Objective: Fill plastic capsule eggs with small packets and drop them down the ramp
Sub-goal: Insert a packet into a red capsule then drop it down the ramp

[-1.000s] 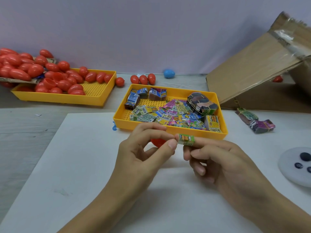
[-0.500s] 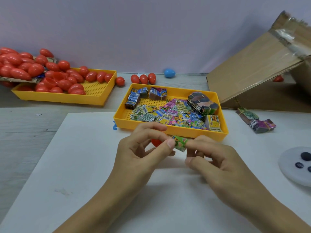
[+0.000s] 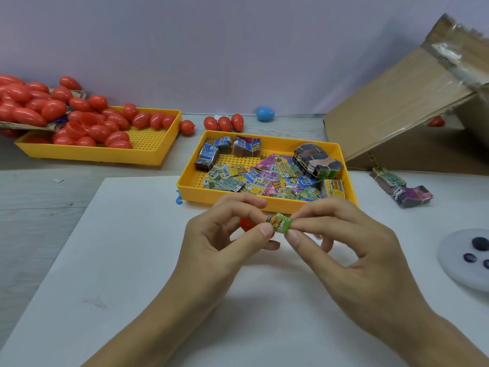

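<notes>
Left hand (image 3: 222, 242): pinching one end of the green packet (image 3: 280, 223) between thumb and forefinger, with a red capsule half (image 3: 247, 224) tucked behind the curled fingers.
Right hand (image 3: 344, 242): pinching the other end of the green packet, thumb below and forefinger above.
Green packet: small, held in the air between both hands, just in front of the near rim of the packet tray (image 3: 185, 181).
Packet tray: yellow, holding loose colourful packets (image 3: 264, 178) and a few banded bundles.
Egg tray (image 3: 148, 154): yellow, far left, heaped with red capsule eggs (image 3: 87, 123).
Loose eggs: three red ones (image 3: 224, 123) and a blue egg (image 3: 265, 114) by the back wall.
Ramp (image 3: 397, 112): tilted cardboard at right, well apart from the hands.
Bundles (image 3: 402, 188): two banded stacks lying beside the foot of the ramp.
Surface (image 3: 132, 260): white sheet under both hands.
Disc (image 3: 465, 258): pale, with dark dots, at the right edge.
</notes>
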Demonstrator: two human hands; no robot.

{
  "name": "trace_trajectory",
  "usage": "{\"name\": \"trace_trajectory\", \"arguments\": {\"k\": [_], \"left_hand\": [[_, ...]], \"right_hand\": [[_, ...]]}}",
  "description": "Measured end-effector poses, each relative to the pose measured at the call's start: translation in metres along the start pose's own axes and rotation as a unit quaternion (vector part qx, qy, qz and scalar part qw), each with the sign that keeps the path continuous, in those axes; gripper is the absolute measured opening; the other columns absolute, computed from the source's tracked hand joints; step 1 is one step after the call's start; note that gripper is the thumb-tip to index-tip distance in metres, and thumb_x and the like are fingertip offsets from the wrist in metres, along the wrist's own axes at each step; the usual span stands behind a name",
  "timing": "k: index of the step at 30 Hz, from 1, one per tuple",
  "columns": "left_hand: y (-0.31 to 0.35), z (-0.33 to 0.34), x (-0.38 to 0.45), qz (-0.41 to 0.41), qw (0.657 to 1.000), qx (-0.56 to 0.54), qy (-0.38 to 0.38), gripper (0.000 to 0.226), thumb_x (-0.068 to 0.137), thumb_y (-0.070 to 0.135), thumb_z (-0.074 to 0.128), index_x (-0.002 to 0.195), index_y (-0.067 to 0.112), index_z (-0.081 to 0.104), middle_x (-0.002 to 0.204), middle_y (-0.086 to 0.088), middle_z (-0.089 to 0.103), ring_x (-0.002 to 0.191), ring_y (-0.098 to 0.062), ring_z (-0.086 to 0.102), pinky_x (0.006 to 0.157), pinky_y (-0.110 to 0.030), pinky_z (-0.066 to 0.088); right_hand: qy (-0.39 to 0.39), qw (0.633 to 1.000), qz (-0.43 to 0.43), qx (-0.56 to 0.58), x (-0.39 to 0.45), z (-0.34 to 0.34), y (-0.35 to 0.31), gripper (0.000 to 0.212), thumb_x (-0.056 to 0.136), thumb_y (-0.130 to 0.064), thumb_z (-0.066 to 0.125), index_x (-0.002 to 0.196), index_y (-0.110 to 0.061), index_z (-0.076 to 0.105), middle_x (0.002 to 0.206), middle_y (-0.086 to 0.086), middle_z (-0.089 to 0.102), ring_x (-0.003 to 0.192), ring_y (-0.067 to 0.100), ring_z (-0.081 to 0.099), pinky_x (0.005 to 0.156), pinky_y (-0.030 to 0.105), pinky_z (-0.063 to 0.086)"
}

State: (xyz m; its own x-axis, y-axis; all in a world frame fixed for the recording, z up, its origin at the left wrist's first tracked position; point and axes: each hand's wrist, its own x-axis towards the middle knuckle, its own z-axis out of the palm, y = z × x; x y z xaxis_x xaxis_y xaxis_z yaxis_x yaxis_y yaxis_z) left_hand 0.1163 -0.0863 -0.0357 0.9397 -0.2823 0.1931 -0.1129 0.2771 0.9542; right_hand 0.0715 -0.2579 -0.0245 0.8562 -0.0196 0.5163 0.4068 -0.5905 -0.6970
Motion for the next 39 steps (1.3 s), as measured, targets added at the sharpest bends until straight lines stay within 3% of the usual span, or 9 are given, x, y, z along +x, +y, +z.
{"name": "trace_trajectory", "arguments": {"k": [6,13,20,24,26,29,32,35,39], "left_hand": [[-0.0028,0.0015,0.0009,0.021,1.000,-0.004,-0.020,0.007,0.076,0.006,0.075,0.078,0.013,0.077,0.103,-0.008,0.065,0.086,-0.023,0.069,0.071,-0.033,0.060],[-0.0053,-0.0002,0.0008,0.014,1.000,-0.018,-0.020,0.008,0.073,0.022,0.071,0.075,0.016,0.076,0.103,-0.006,0.067,0.093,-0.025,0.068,0.072,-0.032,0.058],[-0.0059,0.0003,-0.0001,0.018,1.000,-0.017,-0.019,0.012,0.075,0.021,0.070,0.079,0.011,0.075,0.108,-0.011,0.063,0.096,-0.024,0.067,0.076,-0.033,0.058],[-0.0054,0.0015,0.0007,0.013,0.999,-0.026,0.013,0.027,0.082,0.009,0.070,0.104,0.021,0.079,0.110,-0.013,0.066,0.093,-0.022,0.071,0.079,-0.034,0.060],[-0.0049,0.0026,0.0011,0.017,0.999,-0.022,0.018,0.042,0.084,0.007,0.064,0.119,0.028,0.072,0.109,-0.007,0.069,0.095,-0.023,0.071,0.079,-0.036,0.061],[-0.0050,0.0032,0.0013,0.032,0.999,-0.024,0.008,0.057,0.081,0.002,0.065,0.133,0.024,0.056,0.112,-0.010,0.067,0.107,-0.031,0.069,0.079,-0.037,0.060],[-0.0058,0.0032,0.0010,0.031,0.999,-0.025,0.022,0.054,0.078,0.000,0.067,0.128,0.017,0.055,0.114,-0.011,0.064,0.109,-0.030,0.070,0.079,-0.035,0.060],[-0.0067,0.0023,-0.0002,0.025,0.999,-0.014,0.022,0.034,0.077,0.004,0.071,0.109,0.012,0.066,0.109,-0.013,0.069,0.107,-0.030,0.071,0.079,-0.035,0.061],[-0.0084,0.0004,-0.0001,0.032,0.999,0.005,0.016,0.029,0.073,0.012,0.083,0.097,0.010,0.067,0.099,-0.009,0.072,0.105,-0.031,0.072,0.083,-0.045,0.061]], "right_hand": [[0.003,1.000,0.017,0.018,-0.0008,0.0031,0.0004,0.012,0.081,-0.019,0.070,0.080,-0.031,0.068,0.093,-0.017,0.063,0.085,0.006,0.061,0.062,0.017,0.044],[-0.017,0.998,0.020,0.062,-0.0013,-0.0010,0.0018,0.010,0.077,-0.031,0.078,0.082,-0.028,0.070,0.104,-0.010,0.061,0.096,0.016,0.060,0.066,0.027,0.047],[-0.009,0.996,0.011,0.085,-0.0020,0.0035,0.0036,0.005,0.083,-0.035,0.069,0.085,-0.030,0.071,0.105,-0.009,0.062,0.094,0.019,0.061,0.069,0.028,0.049],[0.017,0.995,0.052,0.082,0.0007,0.0013,0.0089,0.008,0.082,-0.032,0.073,0.082,-0.024,0.072,0.102,-0.008,0.065,0.086,0.022,0.062,0.066,0.030,0.049],[0.016,0.996,0.049,0.069,0.0004,0.0022,0.0093,0.003,0.081,-0.027,0.073,0.081,-0.024,0.072,0.102,-0.009,0.064,0.085,0.021,0.061,0.065,0.028,0.049],[0.015,0.998,0.041,0.054,-0.0008,0.0034,0.0080,0.001,0.081,-0.024,0.072,0.080,-0.025,0.071,0.100,-0.010,0.063,0.089,0.021,0.062,0.064,0.027,0.049],[0.024,0.997,0.047,0.058,-0.0004,0.0023,0.0075,0.002,0.081,-0.026,0.071,0.080,-0.024,0.071,0.100,-0.011,0.063,0.086,0.020,0.062,0.064,0.027,0.049],[0.025,0.997,0.046,0.049,-0.0003,0.0021,0.0069,0.002,0.081,-0.026,0.071,0.080,-0.025,0.071,0.100,-0.012,0.063,0.082,0.018,0.061,0.064,0.026,0.048],[0.022,0.997,0.051,0.048,-0.0004,0.0042,0.0074,0.002,0.081,-0.025,0.071,0.079,-0.027,0.071,0.100,-0.012,0.063,0.083,0.020,0.061,0.063,0.028,0.048]]}}
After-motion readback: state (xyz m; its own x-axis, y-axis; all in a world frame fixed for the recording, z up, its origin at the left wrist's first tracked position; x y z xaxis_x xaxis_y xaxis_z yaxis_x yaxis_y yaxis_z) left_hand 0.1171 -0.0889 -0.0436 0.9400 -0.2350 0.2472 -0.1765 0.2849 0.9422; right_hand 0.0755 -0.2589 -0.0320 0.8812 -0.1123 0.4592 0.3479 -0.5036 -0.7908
